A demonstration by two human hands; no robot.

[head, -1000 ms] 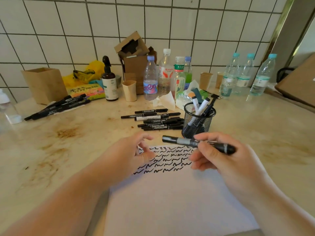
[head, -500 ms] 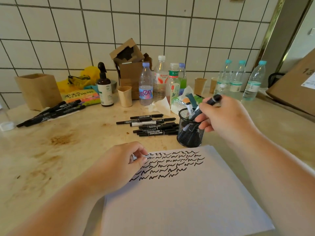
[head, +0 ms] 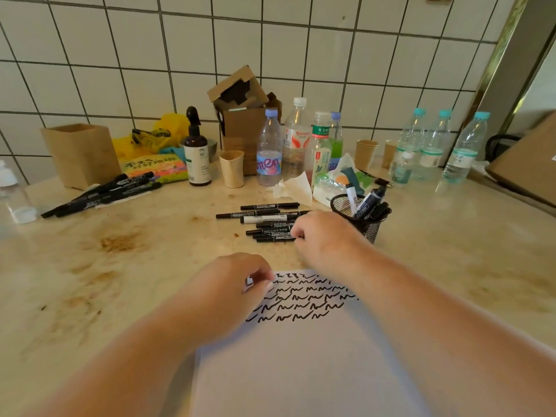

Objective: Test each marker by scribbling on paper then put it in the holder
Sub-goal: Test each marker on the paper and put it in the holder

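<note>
A white paper sheet (head: 301, 365) lies in front of me, with rows of black scribbles (head: 301, 299) across its top. My left hand (head: 237, 293) rests on the sheet's top left corner, fingers curled and pinching it. Just beyond the paper lies a pile of black markers (head: 264, 219). My right hand (head: 322, 239) lies over the pile's right ends, fingertips touching them; its grip is hidden. To the right of that hand stands the black mesh holder (head: 365, 224) with several markers upright in it.
Another bunch of black markers (head: 99, 195) lies at the left by a wooden box (head: 81, 155). Water bottles (head: 270, 149), paper cups (head: 231, 168), a dark spray bottle (head: 197, 152), a cardboard box (head: 243, 115) and crumpled tissue (head: 294, 188) line the tiled wall.
My right hand carried a marker up to the holder, left it there, and has moved left and down onto the marker pile. My left hand has stayed on the paper.
</note>
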